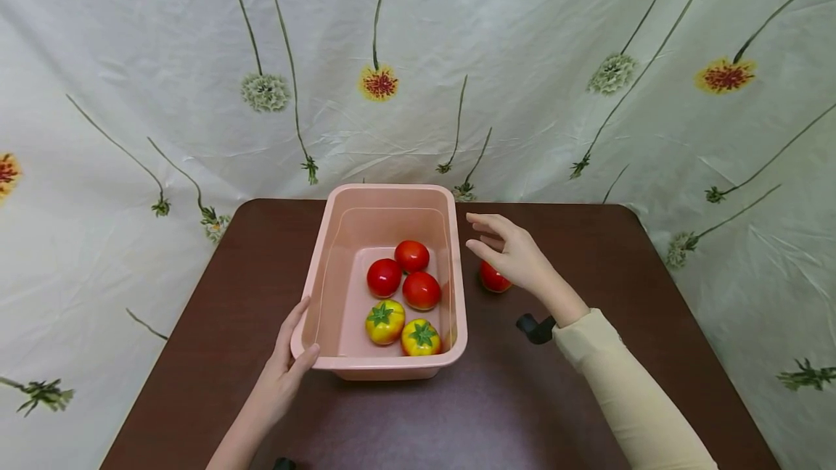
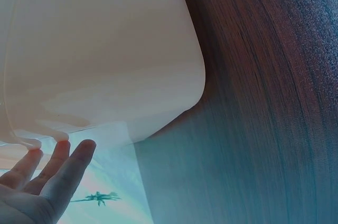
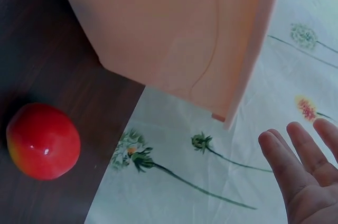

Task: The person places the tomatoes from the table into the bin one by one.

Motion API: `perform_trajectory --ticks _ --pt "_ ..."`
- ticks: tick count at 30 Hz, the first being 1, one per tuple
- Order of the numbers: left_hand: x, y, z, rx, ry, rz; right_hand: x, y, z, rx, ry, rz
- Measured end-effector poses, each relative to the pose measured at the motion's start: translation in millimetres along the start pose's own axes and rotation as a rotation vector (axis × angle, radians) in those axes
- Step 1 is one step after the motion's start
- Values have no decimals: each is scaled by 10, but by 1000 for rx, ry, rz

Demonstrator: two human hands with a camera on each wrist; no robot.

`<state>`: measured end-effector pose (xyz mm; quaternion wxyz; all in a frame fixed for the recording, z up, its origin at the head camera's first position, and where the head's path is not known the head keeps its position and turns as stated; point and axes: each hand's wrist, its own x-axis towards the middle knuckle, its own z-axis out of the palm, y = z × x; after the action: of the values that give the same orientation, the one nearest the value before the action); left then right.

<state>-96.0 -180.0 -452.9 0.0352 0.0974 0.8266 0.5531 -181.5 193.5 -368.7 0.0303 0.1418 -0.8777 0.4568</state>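
A pink plastic basin point(image 1: 334, 260) stands on the dark brown table point(image 1: 607, 274). Inside lie three red tomatoes point(image 1: 411, 256) and two yellow tomatoes with green tops point(image 1: 385, 322). My left hand point(image 1: 287, 357) rests against the basin's near left corner, fingers straight along the outer wall and thumb by the rim; the left wrist view shows the fingertips point(image 2: 63, 147) under the basin point(image 2: 105, 49). My right hand point(image 1: 508, 246) hovers open to the right of the basin, just above a lone red tomato point(image 1: 494, 279) on the table. The right wrist view shows that tomato point(image 3: 43, 140) free beside the basin point(image 3: 169, 23), away from the straight fingers point(image 3: 296, 160).
A white cloth printed with flowers point(image 1: 522, 56) hangs behind and around the table. A black strap piece point(image 1: 535, 328) shows at my right wrist. Bare tabletop lies on both sides of the basin and in front of it.
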Motion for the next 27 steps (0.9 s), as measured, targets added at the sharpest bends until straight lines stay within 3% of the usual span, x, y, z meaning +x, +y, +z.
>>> perform_trajectory --ticks 27 --pt "9 -8 -5 -42 -19 5 28 295 -26 -39 4 140"
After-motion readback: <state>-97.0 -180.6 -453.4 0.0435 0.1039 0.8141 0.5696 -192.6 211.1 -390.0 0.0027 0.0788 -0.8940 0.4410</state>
